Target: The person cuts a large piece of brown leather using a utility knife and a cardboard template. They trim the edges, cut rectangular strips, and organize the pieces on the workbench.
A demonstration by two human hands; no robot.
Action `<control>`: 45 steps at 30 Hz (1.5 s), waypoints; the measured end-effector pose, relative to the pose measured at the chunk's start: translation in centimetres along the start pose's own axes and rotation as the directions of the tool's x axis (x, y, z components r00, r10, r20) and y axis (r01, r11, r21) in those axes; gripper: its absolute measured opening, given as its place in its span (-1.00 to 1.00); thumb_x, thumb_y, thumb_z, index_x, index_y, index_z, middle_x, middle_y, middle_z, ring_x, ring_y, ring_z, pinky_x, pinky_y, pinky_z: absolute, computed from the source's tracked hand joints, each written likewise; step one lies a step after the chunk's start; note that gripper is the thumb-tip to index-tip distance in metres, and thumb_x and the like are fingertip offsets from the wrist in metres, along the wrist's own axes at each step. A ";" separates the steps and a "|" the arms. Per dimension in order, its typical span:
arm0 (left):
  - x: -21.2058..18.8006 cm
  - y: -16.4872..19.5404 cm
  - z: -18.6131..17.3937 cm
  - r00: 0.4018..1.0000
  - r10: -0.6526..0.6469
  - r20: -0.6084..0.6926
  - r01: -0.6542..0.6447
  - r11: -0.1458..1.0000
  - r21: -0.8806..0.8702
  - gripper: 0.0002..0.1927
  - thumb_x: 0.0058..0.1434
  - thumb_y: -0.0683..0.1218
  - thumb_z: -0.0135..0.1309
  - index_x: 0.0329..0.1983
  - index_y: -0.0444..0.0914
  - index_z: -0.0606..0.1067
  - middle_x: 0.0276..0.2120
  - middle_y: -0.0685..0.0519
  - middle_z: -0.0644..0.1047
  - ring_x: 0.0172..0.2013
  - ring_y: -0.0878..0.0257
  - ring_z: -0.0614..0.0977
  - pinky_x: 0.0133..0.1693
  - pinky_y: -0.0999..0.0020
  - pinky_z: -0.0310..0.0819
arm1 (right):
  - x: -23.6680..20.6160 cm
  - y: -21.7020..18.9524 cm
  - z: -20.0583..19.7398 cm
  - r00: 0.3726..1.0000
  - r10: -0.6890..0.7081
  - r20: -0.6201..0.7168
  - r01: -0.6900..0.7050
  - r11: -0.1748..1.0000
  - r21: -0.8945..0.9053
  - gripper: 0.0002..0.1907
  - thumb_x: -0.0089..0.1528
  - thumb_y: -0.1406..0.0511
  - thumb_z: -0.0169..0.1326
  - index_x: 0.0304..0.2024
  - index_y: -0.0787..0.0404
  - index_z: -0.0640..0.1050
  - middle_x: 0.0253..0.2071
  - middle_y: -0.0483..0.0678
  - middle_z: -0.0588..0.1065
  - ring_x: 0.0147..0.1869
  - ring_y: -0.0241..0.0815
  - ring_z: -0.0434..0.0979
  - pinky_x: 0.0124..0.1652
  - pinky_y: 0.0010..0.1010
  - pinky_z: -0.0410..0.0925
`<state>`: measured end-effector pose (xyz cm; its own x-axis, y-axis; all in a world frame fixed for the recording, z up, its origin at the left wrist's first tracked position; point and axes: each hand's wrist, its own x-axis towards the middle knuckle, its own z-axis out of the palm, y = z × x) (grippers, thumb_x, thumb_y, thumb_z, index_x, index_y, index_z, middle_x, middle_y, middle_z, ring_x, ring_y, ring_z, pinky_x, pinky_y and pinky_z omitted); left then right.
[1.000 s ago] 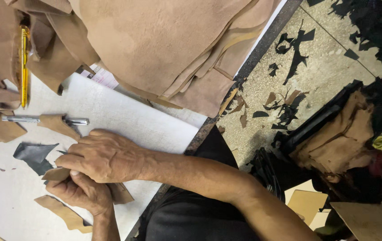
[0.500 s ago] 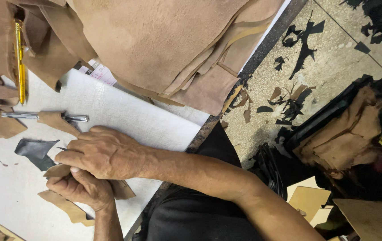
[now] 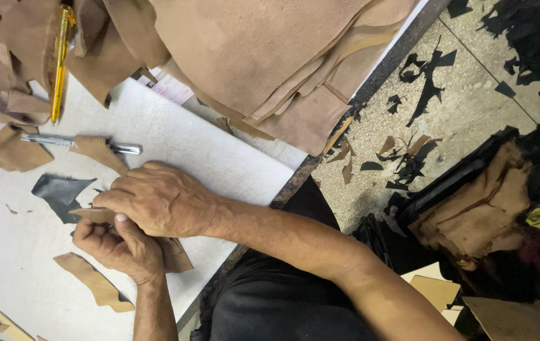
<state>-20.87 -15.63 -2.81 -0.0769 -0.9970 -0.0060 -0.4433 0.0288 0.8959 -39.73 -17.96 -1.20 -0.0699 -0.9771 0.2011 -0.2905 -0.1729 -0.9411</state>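
Both hands low on the white tabletop [image 3: 232, 164], working one small tan leather piece [image 3: 96, 215] that sticks out from under the fingers. Right hand [image 3: 156, 199] lies palm down over it, fingers close together, thumb tucked at the near edge; its grip pins the piece flat rather than lifting it. Left hand [image 3: 115, 243] is curled just beneath and touching the right, grip narrow on the piece's lower edge; cannot tell whether a blade sits inside the fist. Dark grey scrap [image 3: 61, 189] is just beyond the fingertips. Silver hand tool [image 3: 74, 142] lies untouched further off, partly under a tan offcut. Yellow pen [image 3: 60, 63] rests on the heaped tan hides [image 3: 270, 57]. A loose tan strip [image 3: 93, 281] lies beside the left wrist. To do this well, I judge: keep the right palm's weight even so the leather cannot creep, and move the left fingers in short steps along the edge, clear of the dark scrap. Against the earlier frames: hands and piece hold the same pose and spot; only the view has drifted slightly, pen and tool sitting a little differently in frame.
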 end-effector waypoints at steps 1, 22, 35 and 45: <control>0.0 0.0 0.0 1.000 -0.011 -0.004 0.012 1.000 0.004 -0.66 0.65 -0.09 0.04 0.25 -0.32 0.18 0.07 0.00 0.36 -0.01 0.36 0.43 0.11 0.48 0.43 | 0.0 -0.1 0.0 1.000 0.004 -0.005 -0.004 1.000 -0.005 -0.75 0.29 0.19 0.10 0.01 0.05 0.57 -0.21 -0.20 0.54 -0.13 -0.22 0.58 -0.01 -0.32 0.41; 0.5 1.2 0.4 0.993 0.116 -0.011 -0.106 0.936 0.335 -0.80 0.53 -0.17 0.17 0.02 -0.36 0.40 -0.17 0.00 0.46 -0.18 0.25 0.48 -0.10 0.35 0.41 | -0.1 0.3 0.3 0.999 -0.040 0.023 0.041 0.998 -0.055 -0.73 0.28 0.28 0.13 0.03 0.13 0.54 -0.16 -0.11 0.58 -0.03 -0.13 0.61 0.05 -0.19 0.42; 1.2 3.4 1.1 0.993 0.102 0.066 -0.121 0.875 0.470 -0.68 0.19 -0.08 0.33 -0.40 -0.29 0.40 -0.39 -0.10 0.40 -0.28 -0.04 0.41 -0.19 0.06 0.29 | -0.3 2.2 -0.4 0.996 -0.049 -0.068 0.056 0.994 0.097 -0.76 0.26 0.47 0.15 0.00 0.25 0.58 -0.09 0.06 0.58 0.00 0.04 0.61 0.02 -0.23 0.47; -7.9 4.3 -5.8 0.905 -0.387 0.178 0.411 0.903 -0.126 -0.81 0.32 -0.13 0.12 -0.03 -0.26 0.52 -0.32 0.03 0.65 -0.40 0.34 0.60 -0.36 0.42 0.52 | -0.5 2.1 -2.0 0.976 0.147 0.163 -0.185 0.950 0.253 -0.79 0.39 0.48 0.16 0.08 0.39 0.52 -0.07 -0.04 0.59 -0.05 -0.34 0.57 -0.03 -0.56 0.45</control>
<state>-17.01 -8.08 3.67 -0.0574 -0.9006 -0.4309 -0.3190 -0.3925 0.8627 -42.25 -17.54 -2.75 0.0450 -0.9989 0.0135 -0.0216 -0.0145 -0.9997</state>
